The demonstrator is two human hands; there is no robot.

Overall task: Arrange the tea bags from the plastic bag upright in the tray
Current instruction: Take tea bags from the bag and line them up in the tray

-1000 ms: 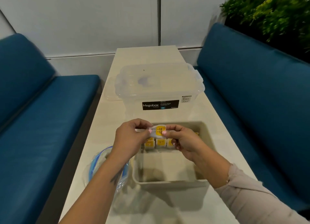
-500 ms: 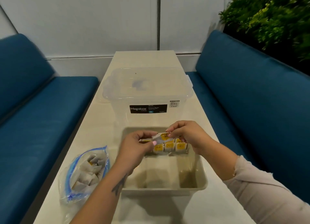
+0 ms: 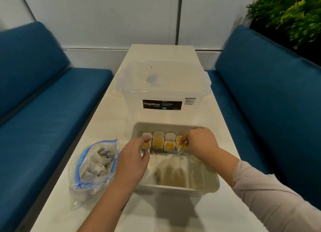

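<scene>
A beige tray [image 3: 177, 188] stands on the table in front of me. Several tea bags [image 3: 164, 142] with yellow tags stand upright in a row along its far wall. My left hand [image 3: 134, 159] reaches over the tray's left side, fingertips touching the leftmost tea bag [image 3: 145, 141]. At the right end of the row, my right hand [image 3: 199, 143] pinches a tea bag [image 3: 181, 145]. A clear zip plastic bag [image 3: 94, 164] with a blue seal lies left of the tray, open, with several more tea bags inside.
A clear lidded Megabox storage box [image 3: 163, 91] stands right behind the tray. The cream table [image 3: 173, 214] runs between two blue benches [image 3: 43, 118]. Green plants [image 3: 286, 14] fill the top right corner.
Both hands have come down from above the tray to the row. The tea bag held between them now stands at the row's right end, and my left hand has moved to the left end.
</scene>
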